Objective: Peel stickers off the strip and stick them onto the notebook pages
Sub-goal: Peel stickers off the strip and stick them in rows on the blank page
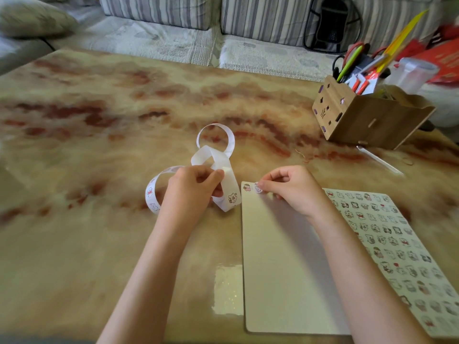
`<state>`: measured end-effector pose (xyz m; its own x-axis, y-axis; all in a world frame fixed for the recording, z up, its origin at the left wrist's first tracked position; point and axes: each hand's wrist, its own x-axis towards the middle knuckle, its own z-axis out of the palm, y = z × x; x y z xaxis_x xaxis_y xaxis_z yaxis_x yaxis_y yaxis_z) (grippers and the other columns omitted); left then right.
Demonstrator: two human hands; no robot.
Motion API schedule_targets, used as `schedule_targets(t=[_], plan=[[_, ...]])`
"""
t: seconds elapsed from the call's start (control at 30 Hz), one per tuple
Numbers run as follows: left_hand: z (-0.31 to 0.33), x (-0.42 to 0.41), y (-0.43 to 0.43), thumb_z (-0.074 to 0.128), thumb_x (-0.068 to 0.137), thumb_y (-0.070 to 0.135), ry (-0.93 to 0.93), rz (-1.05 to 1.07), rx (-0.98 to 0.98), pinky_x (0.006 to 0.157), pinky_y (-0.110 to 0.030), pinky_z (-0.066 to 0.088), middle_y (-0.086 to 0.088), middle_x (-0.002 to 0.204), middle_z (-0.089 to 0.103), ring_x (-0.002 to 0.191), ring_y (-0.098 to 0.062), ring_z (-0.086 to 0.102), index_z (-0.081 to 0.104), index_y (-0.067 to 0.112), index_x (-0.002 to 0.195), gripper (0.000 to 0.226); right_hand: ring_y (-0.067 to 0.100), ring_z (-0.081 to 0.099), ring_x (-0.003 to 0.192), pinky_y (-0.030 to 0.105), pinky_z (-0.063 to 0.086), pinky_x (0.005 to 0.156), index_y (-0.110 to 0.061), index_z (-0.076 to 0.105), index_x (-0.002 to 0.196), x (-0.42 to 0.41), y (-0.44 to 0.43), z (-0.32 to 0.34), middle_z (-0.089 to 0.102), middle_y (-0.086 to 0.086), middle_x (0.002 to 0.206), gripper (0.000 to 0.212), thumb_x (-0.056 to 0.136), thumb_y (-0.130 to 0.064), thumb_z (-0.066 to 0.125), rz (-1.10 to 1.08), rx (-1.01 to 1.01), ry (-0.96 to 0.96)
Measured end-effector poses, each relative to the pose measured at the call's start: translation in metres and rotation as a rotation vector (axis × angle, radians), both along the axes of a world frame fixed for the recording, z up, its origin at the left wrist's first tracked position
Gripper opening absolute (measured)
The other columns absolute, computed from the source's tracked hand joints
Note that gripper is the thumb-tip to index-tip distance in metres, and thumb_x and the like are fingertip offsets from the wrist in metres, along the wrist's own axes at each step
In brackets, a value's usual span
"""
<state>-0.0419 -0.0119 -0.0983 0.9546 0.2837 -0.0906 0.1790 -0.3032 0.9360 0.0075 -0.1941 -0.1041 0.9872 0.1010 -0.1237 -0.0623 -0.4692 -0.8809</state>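
A curly white sticker strip [216, 155] loops over the marbled table, and my left hand [193, 192] is shut on it near its middle. An open notebook [285, 256] lies at the lower right, its left page blank cream and its right page [387, 239] covered with several small cartoon stickers. One sticker [246, 187] sits stuck at the blank page's top left corner. Just right of it, my right hand [290, 187] pinches a second small sticker [258, 187] against the page with its fingertips.
A wooden desk organizer [360, 115] with pens and scissors stands at the back right. A clear plastic strip [380, 160] lies near it. A striped sofa [173, 16] runs along the table's far edge. A glossy reflection patch [227, 289] shows left of the notebook.
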Motion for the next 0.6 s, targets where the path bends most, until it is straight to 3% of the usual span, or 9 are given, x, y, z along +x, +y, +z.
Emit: schedule_targets(t=[0.27, 0.47, 0.6], plan=[[-0.0004, 0.0002, -0.0002, 0.057, 0.092, 0.025, -0.001, 0.001, -0.007, 0.071, -0.02, 0.048, 0.003, 0.077, 0.073, 0.081, -0.012, 0.07, 0.072, 0.013, 0.084, 0.021, 0.006, 0.047, 0.047, 0.023, 0.038, 0.053, -0.013, 0.07, 0.071, 0.0007, 0.003, -0.0046, 0.065, -0.001, 0.063, 0.009, 0.078, -0.008, 0.072, -0.026, -0.038, -0.057], [-0.0006, 0.0001, 0.0003, 0.057, 0.092, 0.026, -0.007, -0.003, 0.009, 0.053, -0.002, 0.041, 0.005, 0.075, 0.072, 0.074, -0.005, 0.067, 0.073, 0.014, 0.085, 0.021, 0.004, 0.048, 0.048, 0.021, 0.04, 0.054, -0.015, 0.069, 0.071, 0.0008, 0.0038, -0.007, 0.065, -0.001, 0.065, 0.01, 0.078, -0.009, 0.072, -0.032, -0.072, -0.085], [-0.0003, -0.0005, 0.0004, 0.057, 0.092, 0.026, -0.007, -0.005, 0.019, 0.059, -0.007, 0.044, 0.005, 0.075, 0.072, 0.075, -0.006, 0.068, 0.072, 0.015, 0.083, 0.021, 0.002, 0.048, 0.046, 0.02, 0.039, 0.052, -0.017, 0.068, 0.07, 0.0008, 0.0051, -0.0094, 0.064, -0.004, 0.063, 0.012, 0.078, -0.01, 0.072, -0.046, -0.097, -0.102]])
